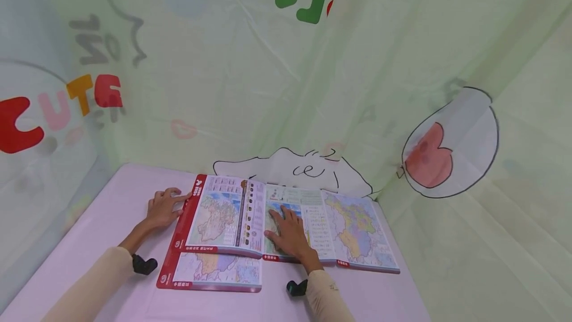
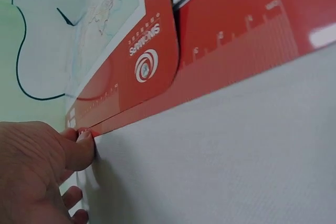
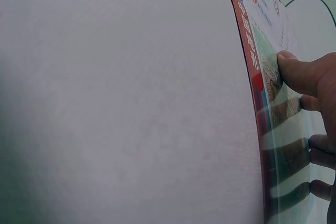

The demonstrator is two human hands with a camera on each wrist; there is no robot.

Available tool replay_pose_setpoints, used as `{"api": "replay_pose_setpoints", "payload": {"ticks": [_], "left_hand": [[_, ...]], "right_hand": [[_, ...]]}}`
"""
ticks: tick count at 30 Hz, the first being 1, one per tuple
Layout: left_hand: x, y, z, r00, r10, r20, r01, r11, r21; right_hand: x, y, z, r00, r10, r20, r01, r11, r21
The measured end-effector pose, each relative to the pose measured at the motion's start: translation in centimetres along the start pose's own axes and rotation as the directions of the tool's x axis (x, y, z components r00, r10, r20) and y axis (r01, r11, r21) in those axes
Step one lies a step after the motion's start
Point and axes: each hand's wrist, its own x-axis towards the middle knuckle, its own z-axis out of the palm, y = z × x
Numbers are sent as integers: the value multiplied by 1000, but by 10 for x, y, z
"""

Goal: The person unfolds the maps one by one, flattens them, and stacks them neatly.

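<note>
A long fold-out map with a red left border lies spread out, its left panel (image 1: 219,217) printed with a relief map. It overlaps a second map (image 1: 214,267) with the same red border. My left hand (image 1: 163,208) touches the red edge; in the left wrist view its thumb (image 2: 81,148) is right at the rim of the two stacked borders. My right hand (image 1: 288,232) rests with spread fingers on the middle panel (image 1: 319,232), covering part of a green and blue picture. In the right wrist view its thumb (image 3: 294,72) lies on the glossy sheet.
The maps lie on a pale pinkish tabletop (image 1: 205,307). At the far right, the right panel (image 1: 357,232) carries a colourful map. A light fabric curtain (image 1: 223,78) with printed letters and drawings hangs close behind the maps and along both sides.
</note>
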Motion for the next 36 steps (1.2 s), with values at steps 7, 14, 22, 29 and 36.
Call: {"api": "replay_pose_setpoints", "payload": {"ticks": [7,14,22,29,36], "left_hand": [[-11,1,3,999,16,-30,-15,1000,16],[-35,24,0,996,-59,-66,51,993,-110],[-79,64,-28,959,-281,45,282,918,-279],[-114,87,-42,941,-322,107,339,886,-317],[-132,98,-36,921,-365,140,390,876,-283]], "right_hand": [[-4,-4,-1,1000,0,2,0,1000,-15],[-4,-7,-6,998,-23,-53,23,1000,-7],[-18,-34,-12,949,247,-198,-220,964,148],[-46,-79,-27,844,525,-111,-431,786,444],[-72,-98,-19,831,550,90,-504,673,541]]}}
